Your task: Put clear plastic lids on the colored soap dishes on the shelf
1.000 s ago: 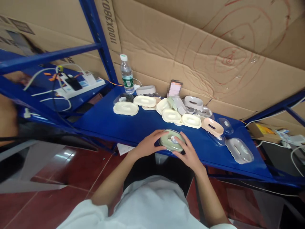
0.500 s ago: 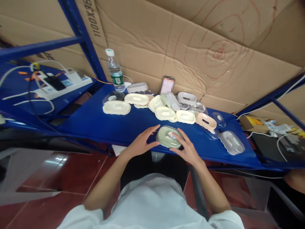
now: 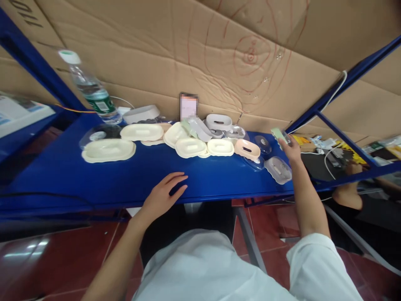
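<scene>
My right hand (image 3: 292,149) grips a green soap dish (image 3: 280,136) with a clear lid, tilted and raised over the right end of the blue table (image 3: 150,167). Just below it lies a grey soap dish (image 3: 278,170) under a clear cover. My left hand (image 3: 164,193) hovers near the table's front edge, fingers apart and holding nothing. Beyond it, cream oval trays (image 3: 190,147) lie overlapped in the middle, beside a peach oval piece (image 3: 247,149). More cream trays (image 3: 108,149) lie at the left.
A water bottle (image 3: 100,100) stands at the back left. A phone (image 3: 189,107) with a blurred screen leans against the cardboard wall (image 3: 150,54). Grey oval pieces (image 3: 218,122) and clear covers (image 3: 262,144) lie along the back. Another person's arm (image 3: 349,190) shows at the right.
My right hand has carried the green soap dish from the front middle to the far right. My left hand has let go and stays near the front edge. The view has turned right.
</scene>
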Demonstrator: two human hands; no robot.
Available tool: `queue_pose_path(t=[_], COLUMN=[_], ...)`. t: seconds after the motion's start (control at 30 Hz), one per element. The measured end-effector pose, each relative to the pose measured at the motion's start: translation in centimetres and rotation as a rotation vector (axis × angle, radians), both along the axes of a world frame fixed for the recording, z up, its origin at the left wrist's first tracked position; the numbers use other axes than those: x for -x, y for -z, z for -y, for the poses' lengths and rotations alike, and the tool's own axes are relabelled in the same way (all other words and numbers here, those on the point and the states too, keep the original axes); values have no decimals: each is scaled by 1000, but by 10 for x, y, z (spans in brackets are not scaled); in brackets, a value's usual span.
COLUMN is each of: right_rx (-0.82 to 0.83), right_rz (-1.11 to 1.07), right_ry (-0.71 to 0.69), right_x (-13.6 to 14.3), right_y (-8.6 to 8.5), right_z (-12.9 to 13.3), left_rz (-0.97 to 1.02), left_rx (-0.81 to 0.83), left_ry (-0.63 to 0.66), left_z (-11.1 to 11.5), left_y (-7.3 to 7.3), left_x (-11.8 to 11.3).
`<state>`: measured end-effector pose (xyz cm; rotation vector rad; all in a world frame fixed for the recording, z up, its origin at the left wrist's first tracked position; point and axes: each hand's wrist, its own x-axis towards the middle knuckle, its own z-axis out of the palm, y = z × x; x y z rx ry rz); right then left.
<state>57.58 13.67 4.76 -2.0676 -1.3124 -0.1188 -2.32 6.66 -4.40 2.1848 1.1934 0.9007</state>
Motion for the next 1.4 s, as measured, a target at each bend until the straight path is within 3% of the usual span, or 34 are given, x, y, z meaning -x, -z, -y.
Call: queue_pose_path(t=[0.1, 0.33, 0.43, 0.57, 0.63, 0.8, 1.03, 1.13, 1.2, 1.3, 1.4], right_rx=[158, 321, 273, 167, 177, 208, 102, 46, -8, -121, -211], right_rz=[4, 87, 197, 347, 400, 417, 352, 316, 282, 244, 219], right_ry=[110, 77, 19, -436, -579, -504, -501, -567, -613, -638, -625], right_x=[-17, -12, 14, 75, 104, 135, 141, 140, 138, 145, 169], right_y=[0, 2, 0, 11, 23, 53, 68, 72, 72, 68, 61], right_z=[-10, -8, -4, 18, 33, 53, 81, 93, 96, 97, 100], left_rz=[-10, -23, -42, -53, -56, -57, -72, -65, -75, -155, -288], left_rx=[-6, -45, -52, -81, -91, -101, -96, -124, -174, -249, -256], left_ry=[-12, -20, -30, -36, -35, -25, -32, -43, -129, -293, -315], left_z=[0, 2, 2, 2, 3, 4, 5, 4, -2, -23, -50], left_y=[0, 2, 3, 5, 5, 4, 6, -1, -12, -31, -42], left_x=[-1, -3, -4, -5, -5, -5, -6, -9, -14, -26, -39])
